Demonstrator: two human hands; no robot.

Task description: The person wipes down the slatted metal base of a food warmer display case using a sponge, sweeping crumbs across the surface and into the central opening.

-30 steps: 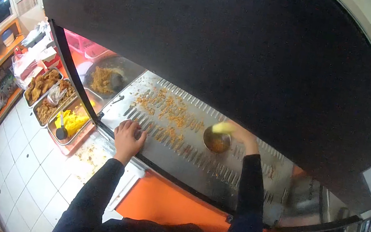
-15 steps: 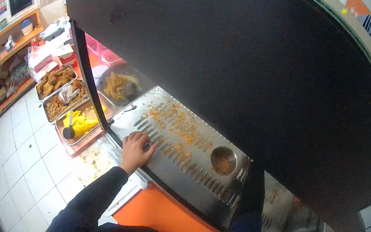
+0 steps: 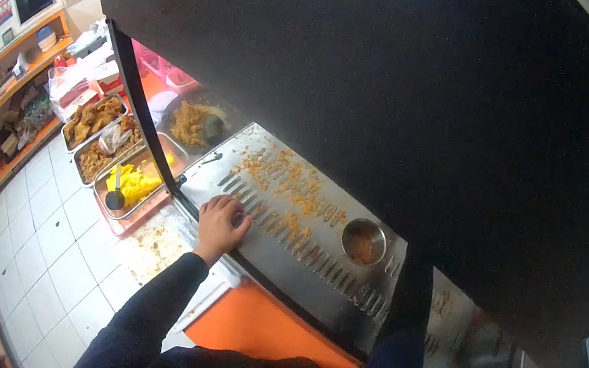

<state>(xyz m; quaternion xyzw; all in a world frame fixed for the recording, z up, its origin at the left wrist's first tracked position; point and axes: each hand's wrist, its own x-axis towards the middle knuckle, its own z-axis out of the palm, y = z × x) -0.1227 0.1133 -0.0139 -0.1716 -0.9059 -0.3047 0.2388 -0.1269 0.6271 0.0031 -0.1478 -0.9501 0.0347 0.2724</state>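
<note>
Left of centre, our left hand (image 3: 222,225) curls its fingers narrowly, grip unclear, at the slotted silver metal surface (image 3: 280,274). A round metal bowl (image 3: 364,229) sits right of centre; our right hand is hidden, fingers unreadable.

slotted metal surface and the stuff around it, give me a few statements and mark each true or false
1. The round bowl stands on the slotted surface. True.
2. The left hand is inside the bowl. False: the left hand is at the surface's near edge, apart from the bowl.
3. Crumbs lie scattered over the slots. True.
4. The right hand is in plain view. False: the right hand is hidden; only the right sleeve shows below the dark panel.
5. A dark scoop rests by yellow food. True.
</note>
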